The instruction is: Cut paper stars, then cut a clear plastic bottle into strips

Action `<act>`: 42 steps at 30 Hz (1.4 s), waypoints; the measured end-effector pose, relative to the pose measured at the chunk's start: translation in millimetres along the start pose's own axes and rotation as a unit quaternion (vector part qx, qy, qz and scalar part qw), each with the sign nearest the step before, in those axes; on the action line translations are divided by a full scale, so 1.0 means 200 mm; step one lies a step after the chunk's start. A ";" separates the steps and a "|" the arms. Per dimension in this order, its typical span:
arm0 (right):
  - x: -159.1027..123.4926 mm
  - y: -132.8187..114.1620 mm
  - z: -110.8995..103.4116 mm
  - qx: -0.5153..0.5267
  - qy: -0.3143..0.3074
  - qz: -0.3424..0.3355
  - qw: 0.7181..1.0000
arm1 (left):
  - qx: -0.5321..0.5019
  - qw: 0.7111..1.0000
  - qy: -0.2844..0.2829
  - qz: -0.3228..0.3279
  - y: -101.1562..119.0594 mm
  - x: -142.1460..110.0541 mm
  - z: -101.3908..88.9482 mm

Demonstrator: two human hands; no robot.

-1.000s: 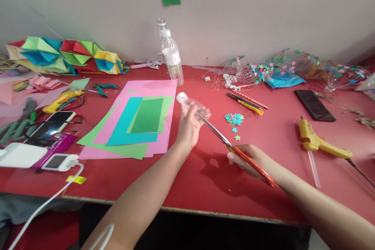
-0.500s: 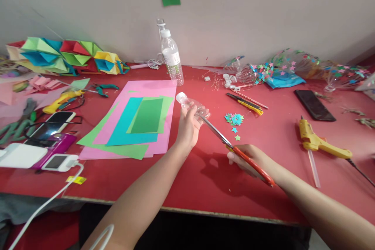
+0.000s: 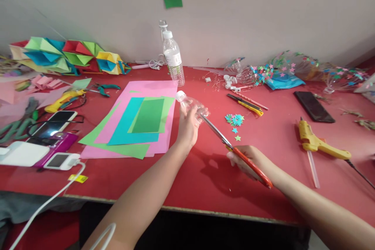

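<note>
My left hand (image 3: 189, 125) is closed around a clear plastic bottle top (image 3: 190, 102) with a white cap, its cut end turned to the right. In my right hand (image 3: 249, 160) is a pair of scissors (image 3: 254, 167) with red handles, my fingers wrapped round them. The scissor blades reach up and left to the cut edge of the bottle piece; how far they are apart is hard to tell. Small star sequins (image 3: 234, 119) lie in a pile on the red table (image 3: 211, 195), right of the bottle piece.
Coloured paper sheets (image 3: 117, 150) lie on the left. A whole plastic bottle (image 3: 175, 62) stands at the back. To the right are a box cutter (image 3: 246, 104), a black phone (image 3: 314, 106) and a yellow glue gun (image 3: 319, 144). Pliers (image 3: 104, 90) and a power bank (image 3: 23, 153) are at left.
The view has shifted slightly. Both hands keep their holds on the bottle top and the scissors, with the blades still at the bottle's edge.
</note>
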State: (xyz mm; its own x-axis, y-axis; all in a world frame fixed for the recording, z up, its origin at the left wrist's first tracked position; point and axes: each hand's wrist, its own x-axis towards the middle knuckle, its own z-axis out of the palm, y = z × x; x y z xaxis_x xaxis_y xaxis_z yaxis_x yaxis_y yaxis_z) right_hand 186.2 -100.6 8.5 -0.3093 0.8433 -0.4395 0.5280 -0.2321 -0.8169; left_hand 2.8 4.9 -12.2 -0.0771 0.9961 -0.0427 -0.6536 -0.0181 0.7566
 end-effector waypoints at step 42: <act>0.00 0.01 0.03 0.021 0.032 0.015 0.999 | 0.090 0.995 -0.032 0.037 -0.03 -0.04 -0.01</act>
State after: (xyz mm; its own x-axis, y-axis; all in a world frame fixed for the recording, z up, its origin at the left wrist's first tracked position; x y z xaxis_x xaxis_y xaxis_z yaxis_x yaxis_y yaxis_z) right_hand 182.2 -104.8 3.7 -0.2422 0.8641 -0.4412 0.5026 -0.2772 -0.8189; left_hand 5.6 -2.2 -17.6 -0.0678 0.9962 0.0544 -0.5015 -0.0812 0.8614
